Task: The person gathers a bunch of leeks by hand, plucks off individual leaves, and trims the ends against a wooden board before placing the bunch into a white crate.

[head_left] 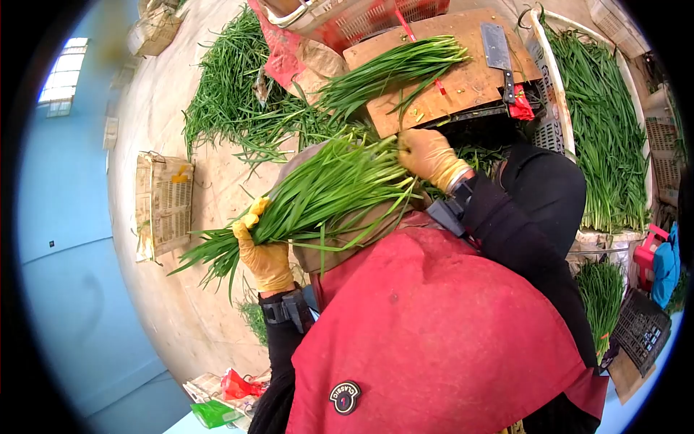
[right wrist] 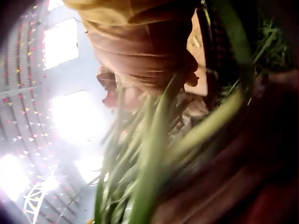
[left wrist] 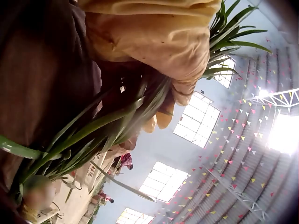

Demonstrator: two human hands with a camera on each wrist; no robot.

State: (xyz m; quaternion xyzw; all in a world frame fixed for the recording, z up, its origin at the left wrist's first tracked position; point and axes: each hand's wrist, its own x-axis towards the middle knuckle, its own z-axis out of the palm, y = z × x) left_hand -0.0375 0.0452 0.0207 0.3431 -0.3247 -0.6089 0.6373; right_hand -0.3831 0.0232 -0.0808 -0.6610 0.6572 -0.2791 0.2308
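Note:
A loose bunch of garlic chives (head_left: 340, 177) lies across the person's lap, pale stems to the right and green leaf tips to the left. The left hand (head_left: 264, 253), in a yellow glove, grips the leafy end with the thumb over the top. In the left wrist view, leaves (left wrist: 107, 126) pass beneath the gloved palm. At the stem end, the right hand (head_left: 431, 158), gloved alike, has curled fingers pinching some stems. The right wrist view shows stems (right wrist: 149, 154) running out from under those fingers.
Ahead, a cutting board (head_left: 463, 79) bears another chive bunch (head_left: 397, 69) and a cleaver (head_left: 497, 54). A heap of chives (head_left: 235, 87) covers the floor at front left. To the right stands a white crate (head_left: 567, 108) full of chives; a plastic crate (head_left: 165, 206) sits at left.

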